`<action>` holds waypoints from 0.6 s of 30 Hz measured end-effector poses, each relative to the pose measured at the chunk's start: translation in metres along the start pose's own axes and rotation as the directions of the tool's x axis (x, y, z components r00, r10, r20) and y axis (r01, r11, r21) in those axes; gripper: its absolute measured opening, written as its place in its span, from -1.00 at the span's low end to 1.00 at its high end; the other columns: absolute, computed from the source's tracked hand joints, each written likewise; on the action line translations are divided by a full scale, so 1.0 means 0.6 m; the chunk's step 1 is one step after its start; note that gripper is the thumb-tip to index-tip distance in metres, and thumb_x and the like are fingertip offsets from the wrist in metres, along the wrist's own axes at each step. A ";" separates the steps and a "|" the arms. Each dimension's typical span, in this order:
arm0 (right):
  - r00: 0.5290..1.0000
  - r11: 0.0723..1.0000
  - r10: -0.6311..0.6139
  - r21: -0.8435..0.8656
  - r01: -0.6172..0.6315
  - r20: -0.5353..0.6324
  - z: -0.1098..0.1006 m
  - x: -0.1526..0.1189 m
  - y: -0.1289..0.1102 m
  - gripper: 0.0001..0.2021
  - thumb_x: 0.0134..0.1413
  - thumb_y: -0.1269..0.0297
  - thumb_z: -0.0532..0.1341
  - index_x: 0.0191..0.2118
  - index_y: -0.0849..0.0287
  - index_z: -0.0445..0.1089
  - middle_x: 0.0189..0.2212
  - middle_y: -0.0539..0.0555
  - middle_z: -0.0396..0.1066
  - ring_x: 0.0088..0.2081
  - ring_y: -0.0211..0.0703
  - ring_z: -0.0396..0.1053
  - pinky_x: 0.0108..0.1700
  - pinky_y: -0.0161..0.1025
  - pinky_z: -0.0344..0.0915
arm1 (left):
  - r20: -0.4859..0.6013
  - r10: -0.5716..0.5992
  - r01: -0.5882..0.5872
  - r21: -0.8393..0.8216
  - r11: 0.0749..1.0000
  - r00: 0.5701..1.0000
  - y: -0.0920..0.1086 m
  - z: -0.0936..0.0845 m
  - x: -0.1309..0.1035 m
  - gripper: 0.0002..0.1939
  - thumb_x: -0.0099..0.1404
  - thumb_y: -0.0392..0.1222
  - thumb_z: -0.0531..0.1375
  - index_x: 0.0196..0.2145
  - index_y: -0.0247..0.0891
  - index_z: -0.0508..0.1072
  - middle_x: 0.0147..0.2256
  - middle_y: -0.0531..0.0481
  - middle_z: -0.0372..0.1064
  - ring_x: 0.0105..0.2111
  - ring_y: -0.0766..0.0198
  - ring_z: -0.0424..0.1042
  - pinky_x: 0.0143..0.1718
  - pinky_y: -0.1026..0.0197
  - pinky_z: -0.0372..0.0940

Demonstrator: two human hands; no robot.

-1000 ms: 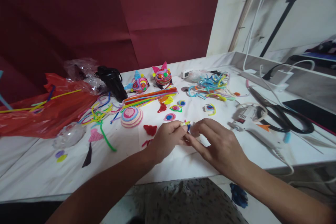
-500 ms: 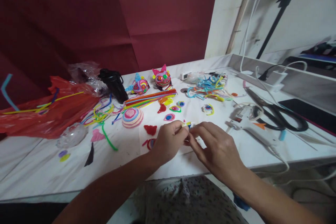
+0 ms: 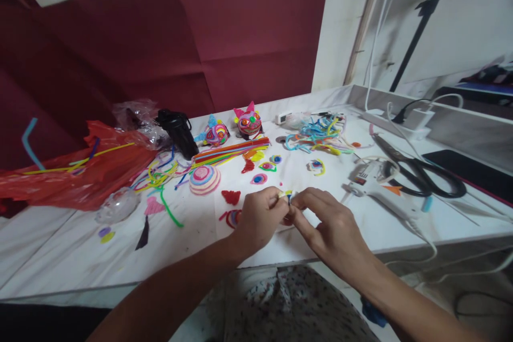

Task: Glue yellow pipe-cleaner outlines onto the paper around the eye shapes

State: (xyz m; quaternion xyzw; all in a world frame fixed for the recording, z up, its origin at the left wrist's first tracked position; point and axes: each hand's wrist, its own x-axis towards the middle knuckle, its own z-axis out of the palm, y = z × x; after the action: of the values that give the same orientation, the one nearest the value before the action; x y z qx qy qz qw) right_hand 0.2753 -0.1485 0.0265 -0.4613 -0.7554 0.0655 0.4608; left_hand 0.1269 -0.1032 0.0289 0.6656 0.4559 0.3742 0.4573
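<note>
My left hand (image 3: pixel 258 220) and my right hand (image 3: pixel 331 219) meet near the table's front edge. Their fingertips pinch a small yellow, white and blue pipe-cleaner piece (image 3: pixel 286 194), mostly covered by the fingers. Just left of my left hand lie a red pipe-cleaner shape (image 3: pixel 231 197) and a partly hidden striped coil (image 3: pixel 232 218). Beyond my hands are a pink-and-blue coil (image 3: pixel 258 178), a green-edged eye shape (image 3: pixel 267 167) and a blue-and-yellow coil (image 3: pixel 316 166). A striped dome (image 3: pixel 204 179) sits farther left.
A glue gun (image 3: pixel 380 196) and black-handled scissors (image 3: pixel 425 173) lie on the right, with cables around them. Behind stand two decorated animal heads (image 3: pixel 249 120), a black bottle (image 3: pixel 178 132), a pipe-cleaner bundle (image 3: pixel 232 150) and a tangled pile (image 3: pixel 316 131). A red plastic bag (image 3: pixel 108 171) spreads left.
The view has shifted slightly, so things on the left appear farther right. Both hands stay together around the small piece, with only slight finger movement.
</note>
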 end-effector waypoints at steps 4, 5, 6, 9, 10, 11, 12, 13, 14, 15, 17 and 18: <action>0.998 0.996 0.055 0.068 -0.053 -0.036 0.001 -0.005 -0.001 -0.88 0.18 0.38 0.11 -0.39 0.12 0.29 -0.45 0.01 0.37 -0.36 -0.16 0.31 -0.29 -0.17 0.20 | -0.026 0.040 -0.037 0.107 0.994 0.999 0.011 0.003 -0.006 -0.82 0.11 -0.19 0.08 -0.59 -0.24 0.21 -0.63 0.15 0.14 -0.57 0.39 0.22 -0.54 0.36 0.15; 0.996 0.994 0.075 0.078 -0.072 -0.040 0.001 -0.006 -0.002 -0.88 0.17 0.38 0.11 -0.40 0.12 0.29 -0.45 0.01 0.37 -0.36 -0.16 0.31 -0.29 -0.17 0.20 | -0.036 0.047 -0.042 0.141 0.989 0.998 0.013 0.004 -0.007 -0.82 0.11 -0.19 0.07 -0.60 -0.24 0.20 -0.64 0.16 0.13 -0.58 0.40 0.19 -0.56 0.36 0.11; 0.994 0.992 0.095 0.089 -0.091 -0.048 0.002 -0.006 -0.003 -0.87 0.16 0.38 0.11 -0.41 0.12 0.29 -0.46 0.01 0.37 -0.36 -0.16 0.31 -0.30 -0.18 0.20 | -0.047 0.055 -0.046 0.173 0.984 0.997 0.015 0.005 -0.008 -0.82 0.12 -0.19 0.06 -0.60 -0.25 0.20 -0.64 0.16 0.11 -0.58 0.40 0.18 -0.57 0.36 0.07; 0.984 0.981 0.159 0.126 -0.149 -0.075 0.004 -0.006 -0.006 -0.87 0.14 0.38 0.12 -0.44 0.11 0.29 -0.47 0.00 0.36 -0.38 -0.17 0.31 -0.33 -0.20 0.20 | -0.077 0.080 -0.060 0.230 0.971 0.994 0.017 0.009 -0.009 -0.81 0.12 -0.18 0.04 -0.60 -0.25 0.21 -0.65 0.16 0.10 -0.59 0.41 0.13 -0.58 0.35 0.01; 0.981 0.977 0.173 0.139 -0.161 -0.082 0.004 -0.005 -0.007 -0.87 0.13 0.38 0.12 -0.44 0.11 0.30 -0.47 0.00 0.36 -0.38 -0.18 0.31 -0.34 -0.21 0.20 | -0.087 0.088 -0.065 0.233 0.970 0.992 0.017 0.011 -0.009 -0.81 0.13 -0.18 0.04 -0.60 -0.25 0.21 -0.66 0.16 0.09 -0.59 0.42 0.12 -0.58 0.36 -0.01; 0.979 0.974 0.185 0.152 -0.170 -0.089 0.005 -0.005 -0.007 -0.87 0.11 0.38 0.13 -0.45 0.11 0.30 -0.47 -0.01 0.36 -0.38 -0.18 0.31 -0.36 -0.23 0.20 | -0.100 0.095 -0.070 0.231 0.970 0.990 0.017 0.013 -0.009 -0.80 0.13 -0.17 0.05 -0.60 -0.25 0.21 -0.66 0.16 0.09 -0.60 0.42 0.11 -0.59 0.36 -0.02; 0.975 0.970 0.198 0.164 -0.180 -0.097 0.006 -0.005 -0.007 -0.88 0.10 0.38 0.13 -0.45 0.11 0.31 -0.47 -0.01 0.37 -0.38 -0.18 0.31 -0.38 -0.24 0.19 | -0.113 0.100 -0.073 0.225 0.972 0.988 0.017 0.015 -0.009 -0.79 0.13 -0.16 0.05 -0.61 -0.25 0.20 -0.67 0.17 0.07 -0.61 0.43 0.11 -0.60 0.36 -0.03; 0.971 0.966 0.213 0.173 -0.192 -0.107 0.007 -0.004 -0.006 -0.88 0.10 0.38 0.14 -0.45 0.11 0.31 -0.47 0.00 0.37 -0.38 -0.18 0.31 -0.40 -0.25 0.18 | -0.125 0.100 -0.073 0.208 0.975 0.987 0.016 0.017 -0.008 -0.78 0.13 -0.16 0.06 -0.61 -0.25 0.19 -0.67 0.17 0.06 -0.62 0.43 0.11 -0.61 0.37 -0.02; 0.966 0.961 0.229 0.183 -0.205 -0.121 0.008 -0.005 -0.005 -0.88 0.09 0.37 0.14 -0.46 0.10 0.31 -0.47 0.00 0.37 -0.37 -0.17 0.31 -0.42 -0.27 0.18 | -0.134 0.092 -0.067 0.178 0.982 0.987 0.016 0.019 -0.008 -0.78 0.13 -0.15 0.06 -0.61 -0.24 0.19 -0.67 0.17 0.06 -0.62 0.43 0.13 -0.62 0.38 0.01; 0.960 0.955 0.248 0.198 -0.220 -0.128 0.009 -0.005 -0.003 -0.88 0.08 0.36 0.14 -0.47 0.10 0.31 -0.47 0.01 0.38 -0.36 -0.17 0.32 -0.44 -0.28 0.18 | -0.137 0.077 -0.057 0.142 0.988 0.988 0.015 0.020 -0.007 -0.78 0.13 -0.14 0.07 -0.61 -0.24 0.18 -0.67 0.17 0.07 -0.62 0.42 0.17 -0.62 0.39 0.06; 0.947 0.935 0.295 0.245 -0.258 -0.127 0.011 -0.006 0.000 -0.89 0.07 0.33 0.15 -0.46 0.10 0.33 -0.44 0.01 0.40 -0.35 -0.17 0.32 -0.48 -0.30 0.16 | -0.133 0.033 -0.026 0.056 0.998 0.991 0.013 0.022 -0.006 -0.78 0.13 -0.12 0.08 -0.60 -0.23 0.19 -0.65 0.16 0.12 -0.61 0.39 0.26 -0.59 0.37 0.21; 0.940 0.920 0.319 0.277 -0.277 -0.120 0.012 -0.007 0.002 -0.90 0.06 0.32 0.16 -0.46 0.10 0.34 -0.43 0.02 0.40 -0.34 -0.16 0.33 -0.49 -0.31 0.16 | -0.126 0.014 -0.012 0.016 1.000 0.992 0.012 0.022 -0.005 -0.79 0.12 -0.11 0.09 -0.59 -0.23 0.20 -0.64 0.15 0.15 -0.60 0.36 0.31 -0.57 0.35 0.27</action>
State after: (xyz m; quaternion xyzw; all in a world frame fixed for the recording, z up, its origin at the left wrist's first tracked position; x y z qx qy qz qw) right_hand 0.2712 -0.1484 0.0193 -0.5117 -0.6211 0.1941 0.5611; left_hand 0.1400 -0.1110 0.0313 0.6471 0.4822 0.4150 0.4201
